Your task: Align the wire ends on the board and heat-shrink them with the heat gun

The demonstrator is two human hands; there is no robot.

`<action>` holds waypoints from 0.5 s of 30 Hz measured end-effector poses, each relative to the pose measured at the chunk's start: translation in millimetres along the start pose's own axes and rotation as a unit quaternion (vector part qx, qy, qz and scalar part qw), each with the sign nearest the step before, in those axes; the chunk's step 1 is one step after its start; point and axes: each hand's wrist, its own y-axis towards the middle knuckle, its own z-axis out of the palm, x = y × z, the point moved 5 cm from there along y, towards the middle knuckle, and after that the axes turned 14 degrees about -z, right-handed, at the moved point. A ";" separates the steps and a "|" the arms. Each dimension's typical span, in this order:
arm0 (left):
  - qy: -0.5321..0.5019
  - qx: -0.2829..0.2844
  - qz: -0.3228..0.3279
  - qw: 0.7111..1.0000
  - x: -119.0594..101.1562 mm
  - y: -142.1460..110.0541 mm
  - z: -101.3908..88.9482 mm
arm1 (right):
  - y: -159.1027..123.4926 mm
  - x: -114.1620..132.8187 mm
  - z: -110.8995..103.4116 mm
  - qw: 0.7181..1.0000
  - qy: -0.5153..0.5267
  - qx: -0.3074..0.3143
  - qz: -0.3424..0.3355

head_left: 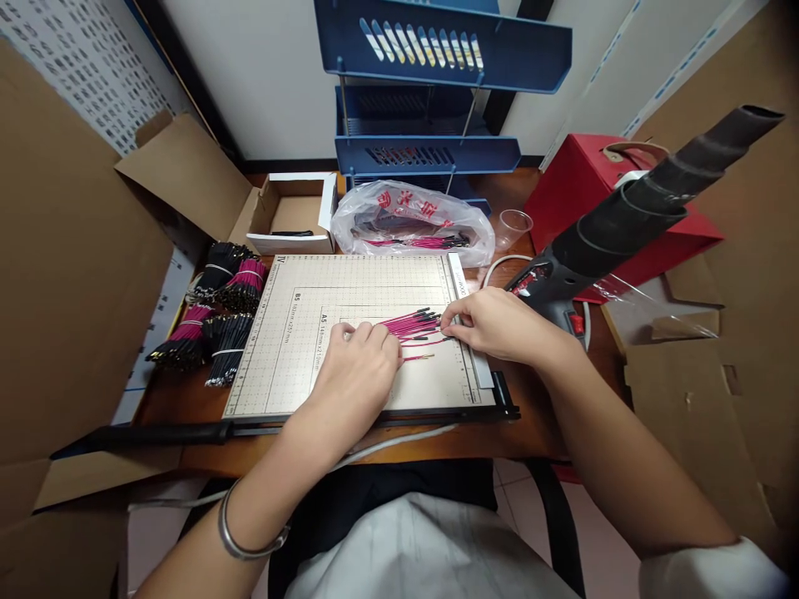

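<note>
Several thin pink wires with black ends [409, 323] lie side by side on the gridded board of a paper cutter [280, 366]. Curled over the left part of these wires, my left hand [362, 366] has its fingers closed, and its fingertips are partly hidden. A single pink wire with a bare-looking tip [421, 358] sticks out beside it, nearer to me. My right hand [499, 327] makes a pinch of thumb and forefinger at the tip of a pink wire, by the cutter's metal edge strip [471, 333].
Bundled black wires [228, 349] and pink wires [187, 329] lie left of the board. Behind it are an open box [293, 243], a plastic bag [359, 229] of pink wires and blue trays [430, 154]. A black hot-air tool [593, 237] and red box [568, 166] stand right.
</note>
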 end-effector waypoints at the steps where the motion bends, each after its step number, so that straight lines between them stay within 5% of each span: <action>1: -0.008 -0.016 0.000 1.000 -0.3 -3.7 -1.6 | 0.2 0.4 0.5 1.000 -0.007 0.006 0.000; 7: -0.059 -0.094 -0.031 0.993 18.6 10.9 -25.3 | -5.8 4.5 0.9 0.999 -0.033 0.032 -0.014; 15: -0.051 -0.005 -0.067 0.996 42.1 175.5 -26.4 | -30.1 2.1 -10.3 0.998 -0.036 0.010 0.048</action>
